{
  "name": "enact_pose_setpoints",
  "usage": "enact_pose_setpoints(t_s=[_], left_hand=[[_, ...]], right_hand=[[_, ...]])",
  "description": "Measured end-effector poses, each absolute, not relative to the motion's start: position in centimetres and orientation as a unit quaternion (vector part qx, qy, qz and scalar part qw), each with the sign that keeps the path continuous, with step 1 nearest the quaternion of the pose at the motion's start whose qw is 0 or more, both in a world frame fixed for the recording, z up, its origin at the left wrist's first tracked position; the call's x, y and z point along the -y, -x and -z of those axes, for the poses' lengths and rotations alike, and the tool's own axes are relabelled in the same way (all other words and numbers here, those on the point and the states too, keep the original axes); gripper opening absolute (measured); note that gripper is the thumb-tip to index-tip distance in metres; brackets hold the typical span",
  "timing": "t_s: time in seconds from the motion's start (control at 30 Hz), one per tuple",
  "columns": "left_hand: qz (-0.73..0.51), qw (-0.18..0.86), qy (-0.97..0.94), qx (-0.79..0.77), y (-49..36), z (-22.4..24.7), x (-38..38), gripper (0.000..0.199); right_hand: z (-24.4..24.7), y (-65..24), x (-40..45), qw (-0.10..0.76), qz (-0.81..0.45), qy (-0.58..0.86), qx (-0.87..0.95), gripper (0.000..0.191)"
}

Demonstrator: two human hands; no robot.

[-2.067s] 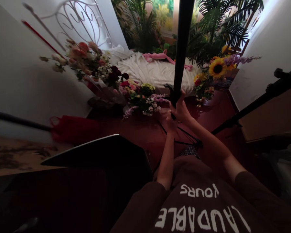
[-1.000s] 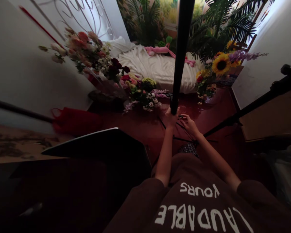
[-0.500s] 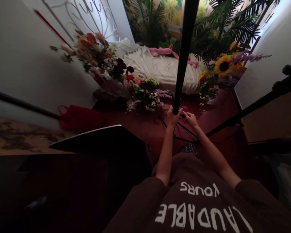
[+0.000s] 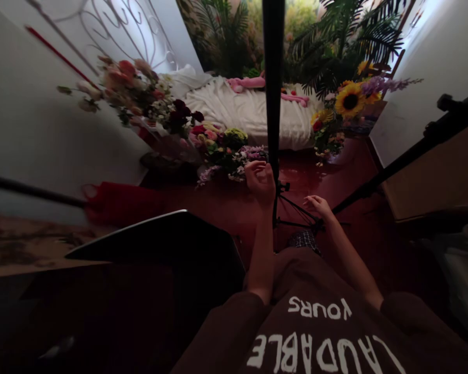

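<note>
A black tripod stand rises in front of me, its upright pole running up past the top of the view. Just left of the pole is my left hand, fingers loosely curled and apart, holding nothing; whether its thumb side touches the pole I cannot tell. A dark clamp knob juts from the pole to the right of that hand. My right hand hovers lower and further right, open, above the stand's spread leg braces. Nothing shows between its fingers.
Artificial flowers and a cream draped seat lie beyond the stand, with sunflowers at right. A second black stand slants along the right. A dark panel and a red bag are at left.
My left hand has let go of the pole and moved left. My right hand has drawn away from the clamp, down and right. The pole appears further left as the view shifts.
</note>
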State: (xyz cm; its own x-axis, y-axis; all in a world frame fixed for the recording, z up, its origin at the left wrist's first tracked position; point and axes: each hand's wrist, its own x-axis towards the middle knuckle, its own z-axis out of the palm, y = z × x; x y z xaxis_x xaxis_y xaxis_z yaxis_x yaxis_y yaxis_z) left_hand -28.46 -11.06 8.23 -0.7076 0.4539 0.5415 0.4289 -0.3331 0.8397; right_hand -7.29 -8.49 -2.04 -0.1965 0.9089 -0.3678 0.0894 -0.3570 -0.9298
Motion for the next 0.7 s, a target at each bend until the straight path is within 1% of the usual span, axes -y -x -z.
enact_pose_setpoints(t_s=[0.13, 0.27, 0.37, 0.47, 0.53, 0.6, 0.7], left_hand=[[-0.723, -0.023, -0.384, -0.574, 26.5, -9.1, 10.9, 0.023], [-0.716, 0.006, -0.467, -0.519, 23.1, -9.0, 10.1, 0.029], [-0.682, 0.081, -0.54, -0.487, 19.4, -8.2, 8.9, 0.031], [-0.617, 0.208, -0.607, -0.456, 15.0, -6.6, 7.2, 0.031], [-0.559, 0.284, -0.655, -0.422, 11.8, -5.5, 5.8, 0.028], [-0.512, 0.316, -0.701, -0.382, 8.8, -4.7, 4.4, 0.029], [-0.472, 0.325, -0.748, -0.335, 4.9, -4.2, 2.5, 0.043]], right_hand=[[1.9, 2.5, 9.1, 0.403, -0.594, 0.579, 0.386, 0.026], [1.1, -2.9, 9.8, 0.509, -0.53, 0.608, 0.301, 0.023], [0.1, -6.0, 9.8, 0.58, -0.49, 0.613, 0.217, 0.026], [-1.2, -7.8, 9.4, 0.632, -0.48, 0.586, 0.166, 0.035], [-2.3, -8.4, 8.9, 0.642, -0.467, 0.584, 0.17, 0.043], [-3.5, -8.8, 8.3, 0.626, -0.442, 0.614, 0.191, 0.047], [-4.9, -9.3, 7.7, 0.581, -0.411, 0.667, 0.221, 0.043]])
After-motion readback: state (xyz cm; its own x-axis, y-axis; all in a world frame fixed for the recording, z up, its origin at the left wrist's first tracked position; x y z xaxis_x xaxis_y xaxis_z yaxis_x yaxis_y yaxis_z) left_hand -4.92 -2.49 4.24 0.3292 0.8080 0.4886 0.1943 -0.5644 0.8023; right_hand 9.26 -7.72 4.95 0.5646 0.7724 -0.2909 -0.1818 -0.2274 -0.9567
